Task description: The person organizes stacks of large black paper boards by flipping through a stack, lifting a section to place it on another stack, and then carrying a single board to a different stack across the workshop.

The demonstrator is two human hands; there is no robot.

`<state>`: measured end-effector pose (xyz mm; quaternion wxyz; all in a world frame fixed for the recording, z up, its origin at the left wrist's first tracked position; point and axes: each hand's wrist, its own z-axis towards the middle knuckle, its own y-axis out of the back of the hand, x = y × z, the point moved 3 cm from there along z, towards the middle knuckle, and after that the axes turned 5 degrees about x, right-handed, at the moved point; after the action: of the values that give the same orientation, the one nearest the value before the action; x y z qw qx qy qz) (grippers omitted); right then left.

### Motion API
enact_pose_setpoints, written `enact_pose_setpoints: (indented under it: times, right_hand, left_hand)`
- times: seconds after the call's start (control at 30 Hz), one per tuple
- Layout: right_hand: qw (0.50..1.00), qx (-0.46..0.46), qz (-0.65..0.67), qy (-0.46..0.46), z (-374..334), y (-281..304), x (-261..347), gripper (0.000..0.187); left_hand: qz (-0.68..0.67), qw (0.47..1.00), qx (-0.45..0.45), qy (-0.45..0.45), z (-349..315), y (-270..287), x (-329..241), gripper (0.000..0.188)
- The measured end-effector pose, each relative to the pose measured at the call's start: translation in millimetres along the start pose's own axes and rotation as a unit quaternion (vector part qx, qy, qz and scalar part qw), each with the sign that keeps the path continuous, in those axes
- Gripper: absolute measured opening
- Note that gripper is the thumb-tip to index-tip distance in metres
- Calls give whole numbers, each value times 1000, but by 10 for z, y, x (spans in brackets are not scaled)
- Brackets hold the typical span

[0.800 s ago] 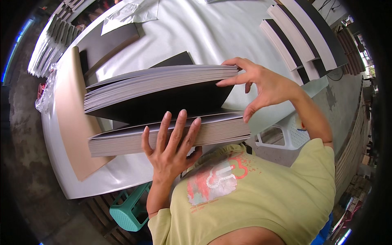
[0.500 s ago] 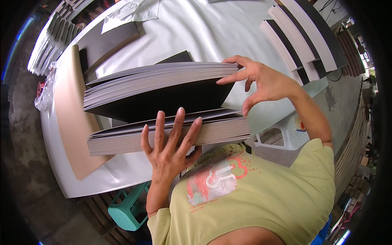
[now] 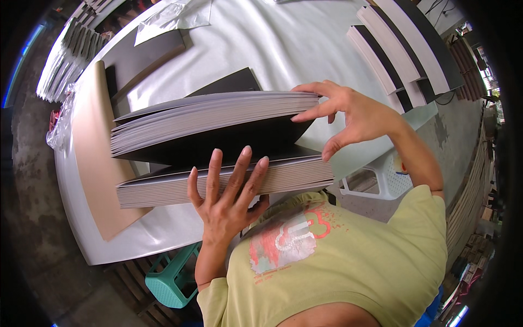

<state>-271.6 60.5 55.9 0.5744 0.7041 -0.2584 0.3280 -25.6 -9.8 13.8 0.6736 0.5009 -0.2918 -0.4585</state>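
A green stool (image 3: 166, 291) stands below the near edge of the table (image 3: 117, 252), toward its left end. A white stool (image 3: 396, 177) stands outside the same edge, on the right.

The thick sheet block (image 3: 185, 122) is at the near edge, directly in front of the torso. It is parted into a lower section (image 3: 158, 195) and a raised upper section (image 3: 163, 131), both with pale page edges; black faces show in the gap between them.

Left hand (image 3: 224, 201): fingers spread against the near face of the lower section, around its middle, tips reaching just over its top edge.

Right hand (image 3: 354, 117): positioned at the right end of the block. One finger lies over the top of the upper section and another against its black underside, pinching that end. The thumb is held apart, at the right corner of the lower section; contact cannot be determined.

A black panel (image 3: 231, 83) lies behind the upper section. A tan sheet (image 3: 95, 147) lies along the left edge of the table. Farther back on that side, clear plastic (image 3: 174, 22) overlaps a dark grey board (image 3: 147, 54). Black-topped blocks (image 3: 376, 62) rest along the right edge, toward the far right corner.
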Motion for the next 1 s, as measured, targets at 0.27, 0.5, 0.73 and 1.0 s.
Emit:
enact_pose_setpoints:
  times: [0.27, 0.5, 0.73, 1.0]
  right_hand:
    - [999, 19, 32, -40, 33, 23, -32, 65]
    - [995, 4, 101, -13, 51, 40, -36, 41]
    - [999, 33, 0, -21, -1, -7, 53, 48]
    - [1000, 10, -10, -20, 37, 4, -19, 68]
  left_hand:
    - [-11, 1000, 7, 4, -17, -11, 10, 67]
    - [5, 1000, -6, -10, -4, 15, 4, 65]
    - [-5, 1000, 9, -2, 11, 31, 8, 64]
    - [-8, 1000, 3, -4, -27, 9, 8, 63]
